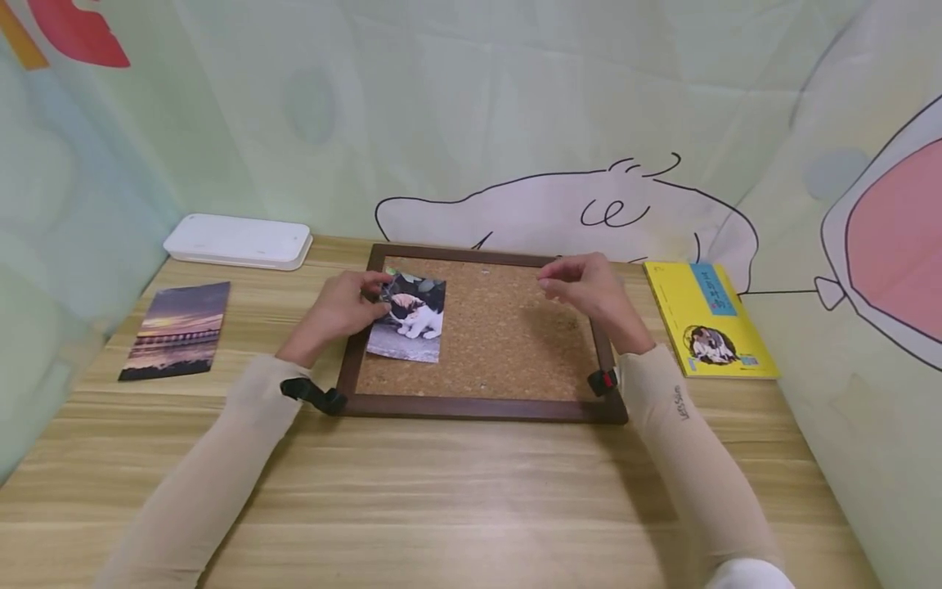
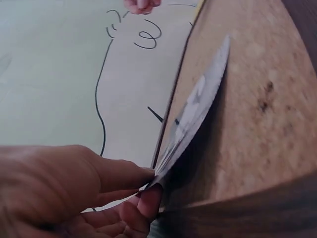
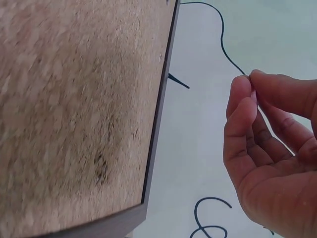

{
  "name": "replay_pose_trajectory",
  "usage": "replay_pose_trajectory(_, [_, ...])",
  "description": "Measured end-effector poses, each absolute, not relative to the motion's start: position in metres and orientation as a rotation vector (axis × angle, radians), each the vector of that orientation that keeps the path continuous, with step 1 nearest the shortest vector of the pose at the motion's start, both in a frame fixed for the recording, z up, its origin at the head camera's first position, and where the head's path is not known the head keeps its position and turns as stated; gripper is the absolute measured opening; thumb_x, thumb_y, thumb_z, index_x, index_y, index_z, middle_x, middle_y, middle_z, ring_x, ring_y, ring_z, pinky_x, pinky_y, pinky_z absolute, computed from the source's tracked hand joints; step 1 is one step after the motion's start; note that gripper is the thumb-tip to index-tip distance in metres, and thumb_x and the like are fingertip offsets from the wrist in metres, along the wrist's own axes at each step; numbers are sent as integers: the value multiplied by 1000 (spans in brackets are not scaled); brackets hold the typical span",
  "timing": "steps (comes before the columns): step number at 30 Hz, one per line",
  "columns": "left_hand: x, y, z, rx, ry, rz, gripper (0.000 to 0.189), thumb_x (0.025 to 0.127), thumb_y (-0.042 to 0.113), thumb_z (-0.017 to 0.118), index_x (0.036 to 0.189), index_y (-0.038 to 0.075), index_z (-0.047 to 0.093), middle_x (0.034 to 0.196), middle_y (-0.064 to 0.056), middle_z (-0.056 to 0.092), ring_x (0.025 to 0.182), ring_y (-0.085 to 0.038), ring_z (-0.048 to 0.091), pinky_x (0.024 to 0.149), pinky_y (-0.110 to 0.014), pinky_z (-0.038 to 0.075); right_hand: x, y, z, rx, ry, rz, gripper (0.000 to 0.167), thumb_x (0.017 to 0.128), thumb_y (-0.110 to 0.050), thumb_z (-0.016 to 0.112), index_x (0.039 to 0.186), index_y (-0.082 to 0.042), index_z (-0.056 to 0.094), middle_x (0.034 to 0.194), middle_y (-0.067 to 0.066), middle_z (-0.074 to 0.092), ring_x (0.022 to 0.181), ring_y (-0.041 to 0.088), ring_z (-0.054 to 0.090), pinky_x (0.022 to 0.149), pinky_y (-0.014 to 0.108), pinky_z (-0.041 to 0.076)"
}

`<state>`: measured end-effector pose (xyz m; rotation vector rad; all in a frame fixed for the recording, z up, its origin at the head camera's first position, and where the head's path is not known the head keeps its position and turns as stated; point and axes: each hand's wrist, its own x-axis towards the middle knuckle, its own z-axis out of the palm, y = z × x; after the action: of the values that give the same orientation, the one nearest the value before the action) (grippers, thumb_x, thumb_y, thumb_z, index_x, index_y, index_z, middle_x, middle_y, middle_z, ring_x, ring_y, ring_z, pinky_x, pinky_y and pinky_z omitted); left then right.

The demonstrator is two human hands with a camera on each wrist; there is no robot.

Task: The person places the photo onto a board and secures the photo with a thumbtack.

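My left hand [image 1: 342, 303] pinches a cat photo [image 1: 417, 331] by its left edge, thumb on top and fingers beneath. In the left wrist view, the photo [image 2: 195, 109] bows up from the cork board [image 2: 277, 124], with a shadow below it. The brown-framed cork board [image 1: 515, 352] lies on the table. Above its right part is my right hand [image 1: 585, 286], thumb and fingertips brought together. In the right wrist view, the right hand [image 3: 272, 134] is off the board's surface; I cannot tell whether something tiny sits between the fingertips.
A sunset photo [image 1: 180, 327] lies left of the board, with a white case [image 1: 239, 241] behind it. To the right lies a yellow book [image 1: 706, 315]. A printed cloth backdrop [image 1: 478, 123] rises along the table's back edge.
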<state>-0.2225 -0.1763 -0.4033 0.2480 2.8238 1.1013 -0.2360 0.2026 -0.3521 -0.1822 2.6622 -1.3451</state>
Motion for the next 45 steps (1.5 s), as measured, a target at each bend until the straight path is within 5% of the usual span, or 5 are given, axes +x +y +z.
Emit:
replay_pose_trajectory(8, [-218, -167, -405, 332, 2974, 981, 48, 97, 10, 73, 141, -7, 65, 108, -27, 72, 85, -32, 64, 81, -44, 50, -250, 177, -351, -212, 2587, -1378, 22, 104, -15, 72, 119, -1, 77, 103, 13, 78, 102, 38, 70, 89, 46, 57])
replay_pose_trajectory(15, [-219, -160, -409, 362, 3037, 939, 46, 96, 8, 74, 138, -10, 65, 91, -18, 66, 84, -32, 59, 75, -39, 43, -265, 141, -350, -300, 2544, -1377, 16, 102, -15, 73, 112, -4, 80, 103, 18, 78, 102, 42, 70, 92, 53, 56])
replay_pose_trajectory(23, [-219, -161, -413, 340, 3012, 932, 48, 98, 11, 74, 142, -7, 64, 102, -24, 66, 93, -36, 59, 82, -45, 45, -281, 98, -357, -406, 2468, -1316, 14, 100, -11, 75, 110, -2, 79, 112, 24, 79, 102, 42, 75, 98, 54, 60])
replay_pose_trajectory(30, [-221, -163, -417, 331, 3001, 961, 46, 97, 11, 75, 139, -4, 67, 104, -23, 66, 95, -36, 59, 84, -45, 45, -293, 66, -368, -425, 2414, -1213, 11, 97, -5, 77, 105, 1, 79, 92, 5, 77, 83, 17, 72, 90, 40, 65])
replay_pose_trajectory(45, [-225, -163, -419, 316, 2945, 975, 46, 98, 13, 72, 141, -2, 66, 106, -21, 62, 97, -33, 54, 82, -40, 41, -306, 39, -384, -522, 2436, -982, 5, 98, -6, 75, 100, -4, 79, 86, -2, 65, 75, 10, 55, 66, 22, 46])
